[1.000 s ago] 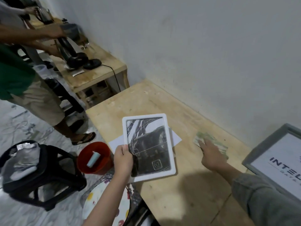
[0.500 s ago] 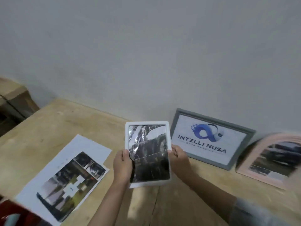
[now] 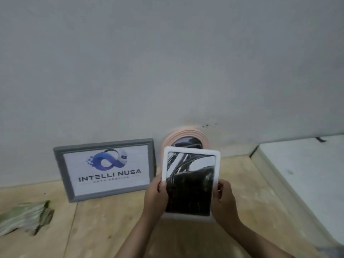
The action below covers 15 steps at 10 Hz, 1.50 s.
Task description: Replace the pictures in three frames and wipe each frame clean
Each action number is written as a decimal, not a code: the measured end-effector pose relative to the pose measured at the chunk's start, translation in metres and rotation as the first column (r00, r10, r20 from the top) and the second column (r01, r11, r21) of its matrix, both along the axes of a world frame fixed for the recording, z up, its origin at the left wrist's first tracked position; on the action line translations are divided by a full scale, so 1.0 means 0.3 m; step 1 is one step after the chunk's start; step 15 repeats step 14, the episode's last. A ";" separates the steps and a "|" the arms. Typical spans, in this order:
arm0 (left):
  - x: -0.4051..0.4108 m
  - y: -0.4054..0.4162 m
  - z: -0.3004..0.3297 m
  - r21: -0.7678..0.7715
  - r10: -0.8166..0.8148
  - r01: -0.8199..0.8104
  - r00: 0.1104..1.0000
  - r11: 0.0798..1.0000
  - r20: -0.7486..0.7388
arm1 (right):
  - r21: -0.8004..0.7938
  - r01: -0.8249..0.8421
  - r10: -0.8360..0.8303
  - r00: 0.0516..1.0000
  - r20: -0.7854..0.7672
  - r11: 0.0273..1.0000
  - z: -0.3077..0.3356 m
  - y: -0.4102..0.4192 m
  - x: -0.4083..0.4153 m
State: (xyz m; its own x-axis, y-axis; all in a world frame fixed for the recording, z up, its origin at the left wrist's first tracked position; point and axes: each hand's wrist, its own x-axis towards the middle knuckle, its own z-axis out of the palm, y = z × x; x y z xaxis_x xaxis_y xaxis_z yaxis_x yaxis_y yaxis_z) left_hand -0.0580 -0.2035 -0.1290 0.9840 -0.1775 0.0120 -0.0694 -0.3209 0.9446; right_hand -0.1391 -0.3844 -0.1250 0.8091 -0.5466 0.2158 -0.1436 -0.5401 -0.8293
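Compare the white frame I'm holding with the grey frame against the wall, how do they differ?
The white frame is upright in format and held off the table by the left hand and right hand; the grey frame is wide and leans against the wall. The white frame shows a dark photo, the grey frame a blue logo with lettering. Both are rectangular.

1. Wooden table (image 3: 104, 229), plywood top, seam lines visible.
2. Grey wall (image 3: 167, 62) behind table, dark specks low down.
3. White slab (image 3: 307, 175) at table's right edge.
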 end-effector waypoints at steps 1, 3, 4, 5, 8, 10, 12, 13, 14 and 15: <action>-0.007 -0.226 0.000 0.021 -0.104 0.104 0.995 0.994 -0.002 | 0.007 0.085 -0.085 0.996 -0.001 0.996 -0.008 -0.191 -0.041; 0.048 -0.551 0.024 -0.051 -0.393 0.391 0.919 0.919 -0.036 | 0.025 0.212 -0.212 0.977 0.002 0.977 -0.013 -0.507 -0.035; 0.092 -0.640 0.030 -0.024 -0.458 0.457 0.887 0.889 -0.059 | 0.029 0.251 -0.252 0.968 0.019 0.967 -0.042 -0.580 -0.019; 0.102 -0.710 0.023 -0.004 -0.478 0.481 0.871 0.877 -0.113 | 0.016 0.279 -0.279 0.960 0.029 0.960 -0.084 -0.628 -0.019; 0.048 -0.641 -0.083 0.085 -0.428 0.443 0.891 0.892 -0.149 | 0.115 0.269 -0.263 0.963 -0.064 0.956 -0.196 -0.545 -0.082; -0.014 -0.560 -0.079 0.114 -0.423 0.438 0.896 0.892 -0.134 | 0.084 0.301 -0.288 0.947 -0.141 0.950 -0.219 -0.427 -0.092; -0.084 -0.536 -0.017 0.199 -0.393 0.430 0.897 0.880 -0.202 | 0.166 0.373 -0.322 0.908 -0.270 0.913 -0.130 -0.363 -0.082; -0.122 -0.494 0.044 0.219 -0.376 0.420 0.901 0.881 -0.216 | 0.188 0.424 -0.370 0.891 -0.265 0.886 -0.091 -0.320 -0.090; -0.193 -0.390 0.055 0.204 -0.304 0.361 0.915 0.910 -0.265 | 0.194 0.399 -0.323 0.886 -0.333 0.896 -0.091 -0.212 -0.119; -0.193 -0.390 0.055 0.204 -0.304 0.361 0.915 0.910 -0.265 | 0.194 0.399 -0.323 0.886 -0.333 0.896 -0.091 -0.212 -0.119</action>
